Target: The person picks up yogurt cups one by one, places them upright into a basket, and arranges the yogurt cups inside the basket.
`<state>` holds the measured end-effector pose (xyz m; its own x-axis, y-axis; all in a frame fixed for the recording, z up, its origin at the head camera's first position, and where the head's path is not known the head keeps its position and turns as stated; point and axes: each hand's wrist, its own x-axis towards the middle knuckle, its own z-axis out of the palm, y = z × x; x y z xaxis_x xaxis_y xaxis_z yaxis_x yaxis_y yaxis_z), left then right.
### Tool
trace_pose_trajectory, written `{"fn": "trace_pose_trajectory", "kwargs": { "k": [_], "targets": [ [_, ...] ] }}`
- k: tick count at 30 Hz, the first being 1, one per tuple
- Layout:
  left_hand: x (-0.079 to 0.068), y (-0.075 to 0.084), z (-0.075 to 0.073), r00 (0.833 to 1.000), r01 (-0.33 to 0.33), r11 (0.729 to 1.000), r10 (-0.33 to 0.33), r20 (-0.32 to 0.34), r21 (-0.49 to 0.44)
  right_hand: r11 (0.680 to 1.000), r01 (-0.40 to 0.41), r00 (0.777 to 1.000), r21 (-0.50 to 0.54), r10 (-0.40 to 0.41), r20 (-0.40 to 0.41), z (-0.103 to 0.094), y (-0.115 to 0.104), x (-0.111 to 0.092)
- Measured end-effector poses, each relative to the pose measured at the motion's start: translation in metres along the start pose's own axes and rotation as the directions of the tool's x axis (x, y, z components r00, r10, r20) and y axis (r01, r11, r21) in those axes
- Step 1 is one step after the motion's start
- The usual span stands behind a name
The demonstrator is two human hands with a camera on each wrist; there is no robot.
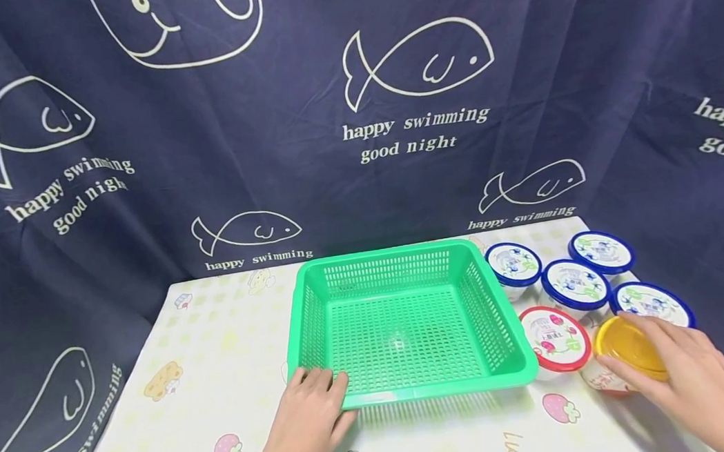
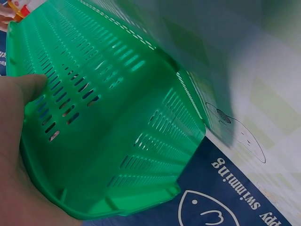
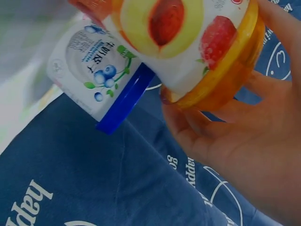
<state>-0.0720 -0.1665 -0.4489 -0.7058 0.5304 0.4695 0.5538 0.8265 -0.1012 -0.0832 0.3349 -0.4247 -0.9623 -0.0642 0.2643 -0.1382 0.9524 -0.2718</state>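
A green plastic basket (image 1: 412, 392) with slotted walls sits on the table. My left hand (image 1: 311, 416) grips its near left corner, fingers over the rim and thumb on the outer wall, as the left wrist view shows. At the right, my right hand (image 1: 688, 372) holds a yogurt cup with a translucent orange lid (image 1: 633, 347) around its lid. Peach and berry pictures show on that cup (image 3: 162, 28) in the right wrist view. Close beside it stand a red-lidded cup (image 1: 555, 338) and a blue-lidded cup (image 1: 652, 304).
More blue-lidded cups (image 1: 575, 284) stand behind, the leftmost one (image 1: 513, 264) near the basket's right wall. A pale patterned cloth (image 1: 221, 373) covers the table. Dark blue fabric (image 1: 308, 153) with fish drawings hangs behind and at the sides.
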Motion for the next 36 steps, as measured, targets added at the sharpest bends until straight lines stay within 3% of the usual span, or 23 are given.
{"fn": "trace_pose_trajectory", "kwargs": {
  "k": [3,14,21,29,36],
  "targets": [
    [-0.001,0.000,0.001,1.000,0.002,1.000,-0.002,-0.005,-0.007,0.999,-0.036,0.999,0.012,0.036,0.001,-0.003,-0.001,-0.002],
    [-0.001,-0.001,0.002,1.000,-0.001,1.000,0.001,-0.019,-0.008,1.000,-0.016,0.985,-0.001,0.016,-0.171,-0.015,-0.007,-0.006],
    [0.000,0.000,0.001,1.000,-0.002,1.000,0.002,-0.024,-0.006,0.998,-0.051,0.980,0.049,0.059,-0.188,-0.017,-0.011,-0.009],
    [0.000,0.001,0.002,1.000,-0.001,1.000,0.001,-0.013,-0.003,0.993,0.058,0.951,0.098,-0.025,-0.309,-0.022,-0.010,-0.010],
    [-0.001,0.001,0.001,1.000,0.006,1.000,-0.007,-0.017,-0.013,0.991,0.087,0.935,0.103,-0.045,-0.351,-0.024,-0.014,-0.010]
  ]
}}
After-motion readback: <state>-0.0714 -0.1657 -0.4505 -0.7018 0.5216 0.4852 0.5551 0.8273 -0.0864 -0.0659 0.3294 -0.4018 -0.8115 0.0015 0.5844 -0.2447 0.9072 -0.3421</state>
